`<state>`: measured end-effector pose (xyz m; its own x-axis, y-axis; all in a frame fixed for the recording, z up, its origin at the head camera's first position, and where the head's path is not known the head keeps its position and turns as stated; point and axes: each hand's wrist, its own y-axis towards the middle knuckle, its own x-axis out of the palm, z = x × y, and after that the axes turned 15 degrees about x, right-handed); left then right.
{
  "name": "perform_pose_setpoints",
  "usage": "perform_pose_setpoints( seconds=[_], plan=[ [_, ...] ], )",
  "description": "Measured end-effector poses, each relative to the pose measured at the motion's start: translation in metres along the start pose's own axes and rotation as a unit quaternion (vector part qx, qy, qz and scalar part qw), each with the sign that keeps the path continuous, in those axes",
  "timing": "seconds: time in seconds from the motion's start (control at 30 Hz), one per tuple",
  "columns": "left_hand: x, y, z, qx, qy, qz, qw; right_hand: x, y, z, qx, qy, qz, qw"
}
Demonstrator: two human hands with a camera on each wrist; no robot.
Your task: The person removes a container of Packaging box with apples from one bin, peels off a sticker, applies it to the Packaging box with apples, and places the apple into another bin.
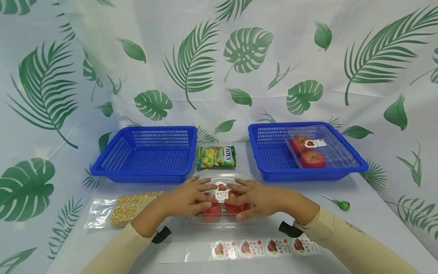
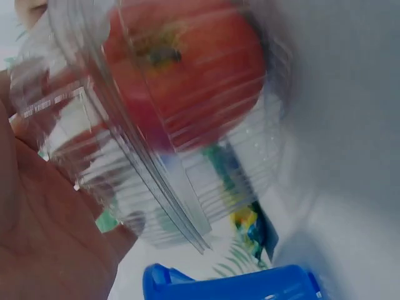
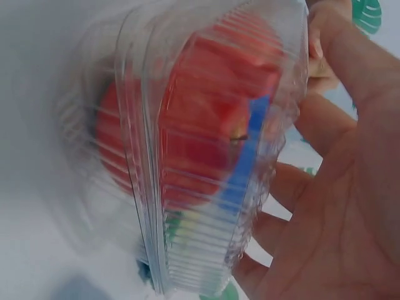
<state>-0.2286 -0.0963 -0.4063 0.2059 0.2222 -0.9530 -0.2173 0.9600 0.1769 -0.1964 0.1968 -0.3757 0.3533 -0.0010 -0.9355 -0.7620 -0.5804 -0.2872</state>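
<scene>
A clear plastic clamshell box (image 1: 222, 222) with red apples (image 1: 210, 213) inside lies in front of me, its lid down. On top of the lid sits a white apple label (image 1: 221, 193). My left hand (image 1: 186, 197) rests on the lid's left side with fingers spread, fingertips at the label's edge. From the other side my right hand (image 1: 261, 198) lies on the lid, its fingers also straight and touching the label. The left wrist view shows one apple (image 2: 187, 75) through the ribbed wall; the right wrist view shows an apple (image 3: 187, 137) beneath my right fingers.
A blue basket (image 1: 143, 177) stands back left; another blue basket (image 1: 308, 176) at right holds a labelled box of apples (image 1: 313, 158). Between them lies a green candy bag (image 1: 216, 156). A bag of corn kernels (image 1: 128, 209), a lollipop (image 1: 342, 204) and a label strip (image 1: 251, 248) lie nearby.
</scene>
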Motion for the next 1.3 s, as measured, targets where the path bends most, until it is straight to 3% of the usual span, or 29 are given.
perform_pose_setpoints(
  seconds=[0.3,0.63,0.83,1.3],
  plan=[
    [-0.004,-0.001,-0.002,0.002,-0.022,0.000,0.9998,-0.003,0.000,0.005,-0.008,0.035,-0.007,0.999],
    [-0.004,-0.002,0.000,-0.012,-0.016,0.003,0.9998,-0.001,0.009,-0.004,0.006,-0.025,0.027,0.999],
    [0.000,-0.003,-0.001,0.004,-0.011,0.017,0.9998,0.004,0.017,-0.009,0.010,-0.043,0.049,0.998],
    [0.004,-0.008,-0.002,0.002,-0.029,0.061,0.9977,0.005,0.006,0.002,-0.025,0.021,0.055,0.998]
  ],
)
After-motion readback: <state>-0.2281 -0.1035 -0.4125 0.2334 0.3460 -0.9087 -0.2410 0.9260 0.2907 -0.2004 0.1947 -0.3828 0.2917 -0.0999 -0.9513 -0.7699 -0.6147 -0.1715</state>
